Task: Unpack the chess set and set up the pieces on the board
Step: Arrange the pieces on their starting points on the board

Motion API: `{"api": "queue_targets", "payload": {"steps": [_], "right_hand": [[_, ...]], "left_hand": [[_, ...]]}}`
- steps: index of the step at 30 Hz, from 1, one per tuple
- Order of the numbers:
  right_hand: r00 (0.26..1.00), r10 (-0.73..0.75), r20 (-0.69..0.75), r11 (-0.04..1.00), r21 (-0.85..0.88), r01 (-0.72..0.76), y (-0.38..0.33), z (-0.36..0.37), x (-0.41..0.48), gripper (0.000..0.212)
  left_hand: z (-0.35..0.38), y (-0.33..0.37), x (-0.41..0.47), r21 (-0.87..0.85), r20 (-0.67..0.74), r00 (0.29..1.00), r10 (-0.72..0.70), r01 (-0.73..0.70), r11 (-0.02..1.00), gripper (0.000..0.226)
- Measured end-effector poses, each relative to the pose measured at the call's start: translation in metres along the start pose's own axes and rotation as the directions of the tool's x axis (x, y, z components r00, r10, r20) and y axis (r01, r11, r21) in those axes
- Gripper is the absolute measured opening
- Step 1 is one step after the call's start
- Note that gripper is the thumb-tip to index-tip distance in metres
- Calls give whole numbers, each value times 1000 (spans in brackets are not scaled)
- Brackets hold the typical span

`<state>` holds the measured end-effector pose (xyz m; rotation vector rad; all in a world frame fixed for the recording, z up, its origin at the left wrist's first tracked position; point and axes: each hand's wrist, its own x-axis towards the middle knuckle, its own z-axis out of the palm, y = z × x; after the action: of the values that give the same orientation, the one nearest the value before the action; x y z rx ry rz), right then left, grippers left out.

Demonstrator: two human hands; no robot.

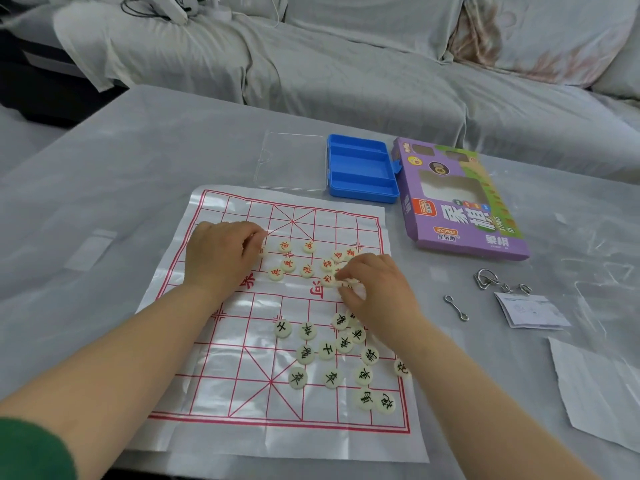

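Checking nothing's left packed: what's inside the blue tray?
The blue tray shows three compartments, nothing visible in them; its near wall hides a strip of the floor.

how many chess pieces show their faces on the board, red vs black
red-lettered pieces: 9
black-lettered pieces: 14
total: 23 in clear view, plus a few partly hidden under the left hand and right hand

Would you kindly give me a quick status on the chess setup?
Left hand and right hand both among red pieces, grip unclear. Black pieces scattered on near half of board, none lined up. Blue tray empty; nothing blocking.
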<state>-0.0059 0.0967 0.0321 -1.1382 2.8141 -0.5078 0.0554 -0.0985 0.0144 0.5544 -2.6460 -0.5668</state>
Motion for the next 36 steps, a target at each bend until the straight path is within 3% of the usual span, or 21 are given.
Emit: {"api": "queue_targets", "payload": {"steps": [3,8,12,14,18,24,29,33,36], "right_hand": [[999,18,-50,998,65,-15,5,-1,-25,24],[987,93,-132,987,145,-73,13,11,-58,22],[951,74,-301,992,122,-39,13,26,-70,17],[947,47,-318,993,120,-9,11,32,-75,18],[946,-8,-323,993,106,44,1,32,-81,21],[953,5,-303,1000,-5,-7,-15,34,-93,34],[950,19,-312,998,-54,-38,-31,44,-91,40],[964,-53,-261,986,-166,10,-50,49,-81,37],[974,-65,-216,975,-223,16,-54,53,-77,28]], "left_hand": [[-7,9,-5,-19,34,999,3,-2,1000,31],[-21,2,-26,3,226,974,-1,1,1000,37],[-29,-21,-60,110,400,916,-29,-17,994,70],[-31,-27,-74,187,472,881,-32,-65,980,98],[-25,-32,-87,261,478,878,-2,-140,955,128],[-23,-35,-87,264,459,888,22,-160,951,123],[-22,-38,-86,207,430,901,58,-161,965,101],[-23,-44,-87,12,382,919,102,-115,993,97],[-31,-53,-90,-204,286,956,59,0,979,76]]}}
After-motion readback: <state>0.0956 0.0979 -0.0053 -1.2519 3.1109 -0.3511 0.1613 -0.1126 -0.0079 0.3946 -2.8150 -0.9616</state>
